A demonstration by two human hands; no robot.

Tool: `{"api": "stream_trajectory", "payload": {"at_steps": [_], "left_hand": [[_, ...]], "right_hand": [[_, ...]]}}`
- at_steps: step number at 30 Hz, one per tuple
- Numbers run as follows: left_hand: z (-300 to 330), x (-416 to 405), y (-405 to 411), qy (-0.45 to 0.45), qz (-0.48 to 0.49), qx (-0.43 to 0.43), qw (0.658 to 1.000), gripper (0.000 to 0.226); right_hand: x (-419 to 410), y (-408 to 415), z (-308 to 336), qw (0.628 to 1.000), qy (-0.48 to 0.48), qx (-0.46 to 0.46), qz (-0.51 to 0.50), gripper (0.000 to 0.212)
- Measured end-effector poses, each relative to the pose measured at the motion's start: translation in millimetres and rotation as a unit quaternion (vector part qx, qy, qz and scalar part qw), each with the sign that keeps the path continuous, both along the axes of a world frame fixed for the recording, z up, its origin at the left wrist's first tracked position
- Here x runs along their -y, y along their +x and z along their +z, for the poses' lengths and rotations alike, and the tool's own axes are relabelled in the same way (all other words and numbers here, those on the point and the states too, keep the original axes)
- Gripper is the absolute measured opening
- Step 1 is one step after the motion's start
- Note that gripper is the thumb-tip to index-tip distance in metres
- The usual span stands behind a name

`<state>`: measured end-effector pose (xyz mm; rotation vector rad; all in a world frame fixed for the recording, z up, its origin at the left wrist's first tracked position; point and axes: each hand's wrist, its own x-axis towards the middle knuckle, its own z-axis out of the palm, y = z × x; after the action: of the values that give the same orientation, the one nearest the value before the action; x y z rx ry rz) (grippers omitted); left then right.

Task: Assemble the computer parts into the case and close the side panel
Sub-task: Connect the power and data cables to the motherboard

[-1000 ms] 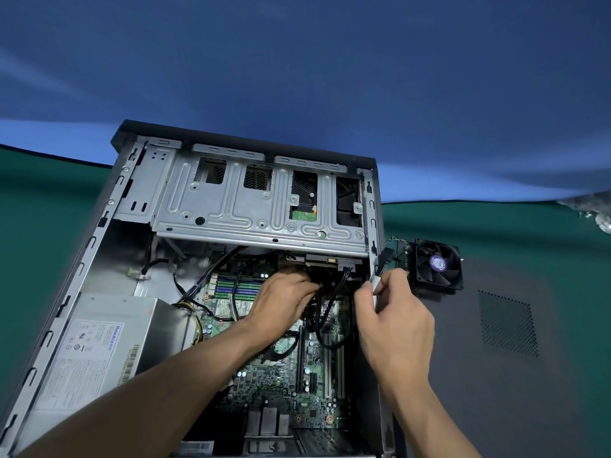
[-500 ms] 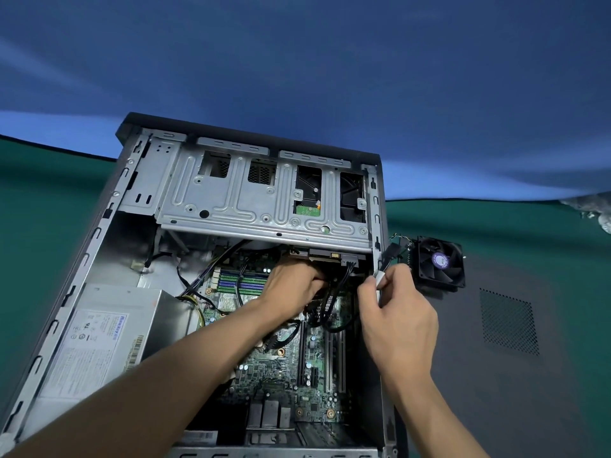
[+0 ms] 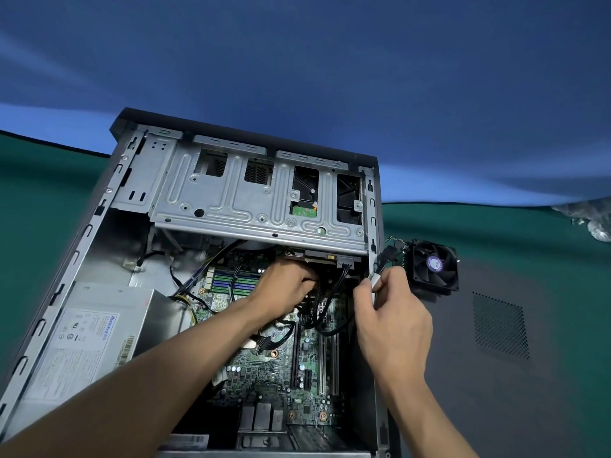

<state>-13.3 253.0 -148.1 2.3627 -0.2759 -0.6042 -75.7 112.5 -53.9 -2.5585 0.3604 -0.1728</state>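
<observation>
An open grey computer case (image 3: 76, 256) lies on its side. A green motherboard (image 3: 264, 368) is inside, with a silver power supply (image 3: 96, 335) at the left and a metal drive cage (image 3: 251, 200) at the far end. My left hand (image 3: 284, 285) reaches under the cage and is closed on a bundle of black cables (image 3: 324, 312). My right hand (image 3: 393, 319) sits at the case's right wall and pinches a thin black cable with a connector (image 3: 386, 256). The fingertips of my left hand are hidden.
A black cooler fan (image 3: 433, 269) stands just outside the case's right wall. It rests on the dark side panel (image 3: 502, 342), which lies flat with a vent grille. A green cloth (image 3: 33, 200) covers the table. A crumpled grey object (image 3: 591, 219) lies at the far right.
Both hands stay at the cables under the drive cage with only slight shifts. The view has tilted a little, so the case sits slightly higher in frame.
</observation>
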Motion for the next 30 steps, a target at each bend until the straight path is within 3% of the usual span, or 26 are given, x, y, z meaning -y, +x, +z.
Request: {"api": "stream_trajectory", "payload": {"at_steps": [6, 12, 15, 20, 26, 30], "left_hand": [[14.1, 2.5, 0.9, 0.083, -0.085, 0.09, 0.989, 0.018], [5.5, 0.9, 4.1, 0.067, -0.034, 0.01, 0.997, 0.031], [-1.7, 0.2, 3.9, 0.032, 0.029, -0.039, 0.998, 0.02], [-9.9, 1.5, 7.3, 0.012, 0.076, -0.068, 0.995, 0.027], [2.7, 2.0, 3.0, 0.051, -0.055, 0.039, 0.996, 0.029], [3.9, 1.4, 2.8, 0.056, -0.088, 0.045, 0.993, 0.029]], "right_hand": [[0.7, 0.7, -1.7, 1.0, -0.007, 0.001, -0.002, 0.02], [0.5, 0.2, -1.6, 1.0, -0.009, 0.003, 0.0, 0.022], [0.1, -0.1, -0.7, 1.0, -0.008, 0.001, 0.0, 0.023], [-0.7, 1.1, 0.3, 1.0, -0.009, -0.003, -0.003, 0.023], [-0.7, 1.1, 0.3, 1.0, -0.012, -0.011, -0.006, 0.021], [-0.6, 1.0, 0.1, 1.0, -0.013, -0.01, -0.004, 0.021]]}}
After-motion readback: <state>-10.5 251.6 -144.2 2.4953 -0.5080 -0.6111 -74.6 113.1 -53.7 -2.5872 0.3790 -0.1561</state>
